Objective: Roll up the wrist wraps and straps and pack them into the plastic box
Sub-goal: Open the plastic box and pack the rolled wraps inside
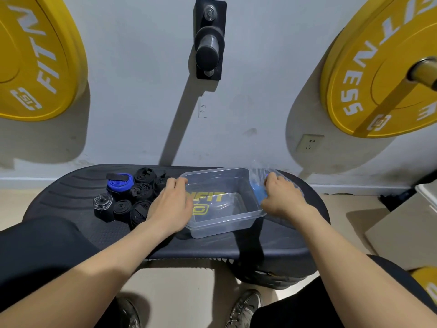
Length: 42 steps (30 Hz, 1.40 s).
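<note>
The grip of the left hand (pixel 169 202) is closed over the left rim of a clear rectangular plastic box (pixel 224 226), with the fingers curled onto its edge. The grip of the right hand (pixel 281 197) is curled at the box's right rim, against a clear plastic lid with blue parts (pixel 259 176); which of the two is held cannot be told. The box is set on a dark ribbed oval table (pixel 71 190), right of centre and near the far edge. Rolled black fabric wraps (pixel 142 192) are clustered just left of the box, with a rolled blue wrap (pixel 119 185) on the cluster's far side and a white-edged black roll (pixel 103 201) nearest the left edge.
</note>
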### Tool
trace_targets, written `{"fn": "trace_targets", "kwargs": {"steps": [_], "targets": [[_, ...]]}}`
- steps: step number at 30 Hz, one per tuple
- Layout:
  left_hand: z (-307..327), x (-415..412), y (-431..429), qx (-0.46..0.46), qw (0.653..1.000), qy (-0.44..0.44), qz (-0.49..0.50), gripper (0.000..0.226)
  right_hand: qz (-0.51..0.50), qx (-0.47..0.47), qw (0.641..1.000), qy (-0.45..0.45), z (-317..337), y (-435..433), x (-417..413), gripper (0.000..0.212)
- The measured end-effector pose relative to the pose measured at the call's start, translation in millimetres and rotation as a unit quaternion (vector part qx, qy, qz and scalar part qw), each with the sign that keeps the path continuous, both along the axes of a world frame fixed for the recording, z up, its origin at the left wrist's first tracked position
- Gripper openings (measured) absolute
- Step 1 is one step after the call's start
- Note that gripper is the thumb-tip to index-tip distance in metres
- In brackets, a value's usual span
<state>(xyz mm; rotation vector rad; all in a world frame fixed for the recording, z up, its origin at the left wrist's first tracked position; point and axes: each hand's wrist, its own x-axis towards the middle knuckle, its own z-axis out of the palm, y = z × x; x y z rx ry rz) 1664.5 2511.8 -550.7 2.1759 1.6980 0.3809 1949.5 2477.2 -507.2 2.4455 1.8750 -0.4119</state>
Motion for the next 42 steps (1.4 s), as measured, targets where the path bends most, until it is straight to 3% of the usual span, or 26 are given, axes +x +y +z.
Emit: {"fn": "trace_targets", "kwargs": {"steps": [3, 6, 10, 13, 16, 20, 23, 25, 27, 30, 32, 34, 37, 42], "targets": [[8.3, -11.6, 5.4, 0.02, 0.992, 0.098, 0.07, 0.028, -0.026, 0.011, 0.999, -0.026, 10.7, 1.6, -9.9, 0.041], [10.2, -31.2, 8.3, -0.064, 0.965, 0.227, 0.114, 0.042, 0.002, 0.062, 0.995, -0.076, 20.3, 4.8, -31.2, 0.037], [-6.7, -54.1, 6.2, -0.17, 0.957, 0.222, 0.082, 0.065, 0.097, 0.146, 0.985, -0.005, 26.8, 11.0, -71.1, 0.037], [-14.0, -66.5, 4.8, -0.135, 0.962, 0.232, 0.047, 0.072, 0.133, 0.145, 0.978, 0.065, 28.0, 15.7, -94.9, 0.032], [-2.6, -75.8, 6.5, -0.122, 0.966, 0.219, 0.061, 0.066, 0.168, 0.132, 0.974, 0.072, 25.3, 21.4, -107.4, 0.029], [26.6, -81.4, 7.0, -0.06, 0.98, 0.155, 0.107, 0.069, 0.237, 0.099, 0.962, 0.091, 12.8, 28.9, -121.3, 0.04], [47.8, -74.8, 3.8, 0.012, 0.996, -0.02, 0.084, 0.065, 0.33, 0.102, 0.917, 0.201, 8.4, 26.1, -137.7, 0.087], [56.2, -66.3, 1.0, 0.031, 0.988, -0.142, 0.043, 0.06, 0.369, 0.123, 0.886, 0.25, 10.1, 24.5, -147.3, 0.111], [57.7, -59.5, 0.3, 0.033, 0.979, -0.203, 0.015, 0.062, 0.369, 0.164, 0.883, 0.239, 11.8, 28.2, -147.7, 0.107], [51.6, -58.2, 6.4, -0.048, 0.969, -0.243, -0.001, 0.069, 0.297, 0.177, 0.929, 0.134, 15.8, 40.7, -132.6, 0.077], [39.6, -59.5, 11.1, -0.082, 0.977, -0.195, 0.0, 0.056, 0.211, 0.128, 0.965, 0.089, 11.8, 47.4, -119.5, 0.068], [23.9, -59.4, 13.5, -0.074, 0.993, -0.086, -0.007, 0.039, 0.162, 0.042, 0.984, 0.061, 4.7, 50.2, -110.2, 0.068], [7.3, -60.6, 18.0, -0.066, 0.997, 0.042, 0.004, 0.035, 0.156, -0.065, 0.984, 0.062, -8.7, 51.4, -109.6, 0.068], [-0.5, -57.7, 40.6, 0.003, 0.992, 0.12, 0.033, 0.043, 0.168, -0.197, 0.963, 0.078, -16.8, 59.0, -117.9, 0.056]]}}
